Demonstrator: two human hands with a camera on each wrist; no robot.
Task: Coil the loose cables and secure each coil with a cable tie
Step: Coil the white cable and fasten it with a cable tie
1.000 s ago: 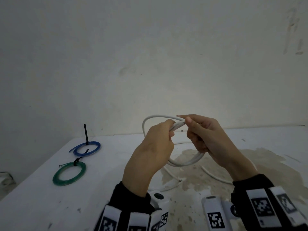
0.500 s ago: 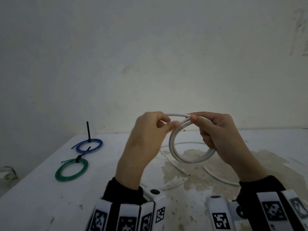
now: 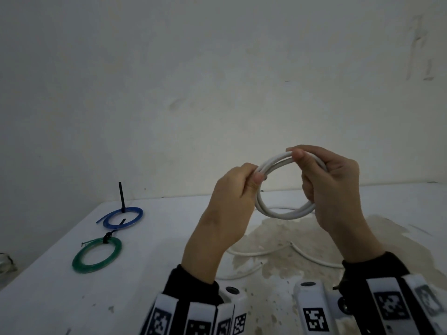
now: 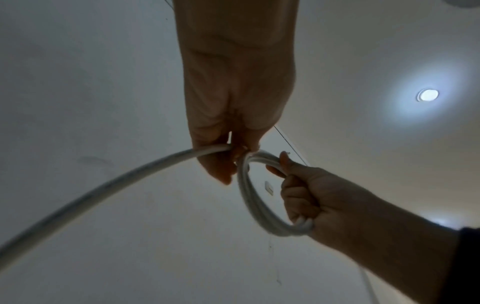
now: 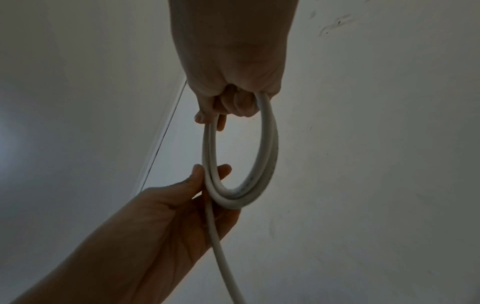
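Both hands are raised, facing each other. The left hand point(image 3: 232, 201) pinches with thumb and fingers; the right hand point(image 3: 333, 189) has its fingers curled closed.

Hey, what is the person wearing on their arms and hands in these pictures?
Both hands are bare: the left hand and right hand wear no gloves. Each forearm has a black sleeve down to the wrist. Over the sleeves sit white bands printed with square black-and-white coded markers, and a white camera housing with its own marker is at each wrist.
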